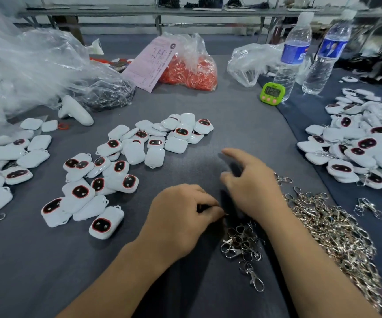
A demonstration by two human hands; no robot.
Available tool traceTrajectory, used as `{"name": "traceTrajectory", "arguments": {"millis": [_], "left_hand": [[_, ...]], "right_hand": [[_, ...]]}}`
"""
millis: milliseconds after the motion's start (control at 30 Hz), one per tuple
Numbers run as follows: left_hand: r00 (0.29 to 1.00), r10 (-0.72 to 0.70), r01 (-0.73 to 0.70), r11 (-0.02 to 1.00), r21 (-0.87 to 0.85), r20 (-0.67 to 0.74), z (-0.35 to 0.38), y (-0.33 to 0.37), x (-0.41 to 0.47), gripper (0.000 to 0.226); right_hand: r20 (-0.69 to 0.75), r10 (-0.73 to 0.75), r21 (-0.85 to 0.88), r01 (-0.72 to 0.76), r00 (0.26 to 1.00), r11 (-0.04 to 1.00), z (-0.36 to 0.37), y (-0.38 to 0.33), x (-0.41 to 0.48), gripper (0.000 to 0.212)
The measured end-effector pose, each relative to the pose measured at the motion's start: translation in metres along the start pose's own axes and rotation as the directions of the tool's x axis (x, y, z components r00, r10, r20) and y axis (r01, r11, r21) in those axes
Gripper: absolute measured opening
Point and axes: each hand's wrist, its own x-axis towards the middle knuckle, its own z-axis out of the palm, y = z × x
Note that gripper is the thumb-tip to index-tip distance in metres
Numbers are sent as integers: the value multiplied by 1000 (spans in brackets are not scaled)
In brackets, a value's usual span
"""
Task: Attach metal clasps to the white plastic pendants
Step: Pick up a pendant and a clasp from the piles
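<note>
White plastic pendants (pixel 126 161), each with a dark red-rimmed face, lie loose across the left and centre of the grey cloth-covered counter (pixel 242 125). A second heap of pendants (pixel 364 143) at the far right shows clasps and chains among the pieces and is judged to be the finished stock. Metal clasps (pixel 336 228) form a long tangled pile at the lower right, with a smaller cluster (pixel 240 244) just below the hands. The left hand (pixel 181 216) rests on the counter with its fingers curled, pinching a small item at its fingertips. This is judged to be a single clasp (pixel 224 215), though most of it is hidden. The right hand (pixel 252 187) hovers just beyond, blurred, with its fingers spread, its forefinger extended and nothing visible in it. The step in hand appears to be readying one clasp before a pendant is fetched, and neither hand touches a pendant. The next move calls for picking up a loose pendant from the central group, turning its small corner loop toward the clasp, and threading the opened ring through it. A green digital timer (pixel 272 92), two water bottles (pixel 293 56) and a bag of orange parts (pixel 190 70) stand at the back.
</note>
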Motion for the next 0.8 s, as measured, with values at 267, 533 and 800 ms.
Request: {"name": "traceTrajectory", "arguments": {"millis": [267,533,800], "left_hand": [[948,-121,176,970,169,-294,-13,-10,2,11],[810,-333,273,943,-191,-483,-22,-23,10,27],[867,-312,231,942,-242,-388,-26,-33,13,27]], "right_hand": [[174,-214,-194,246,961,950,37,-8,11,58],[224,-372,-119,404,901,907,62,-38,40,67],[134,-359,-90,372,924,924,62,-37,38,34]]}}
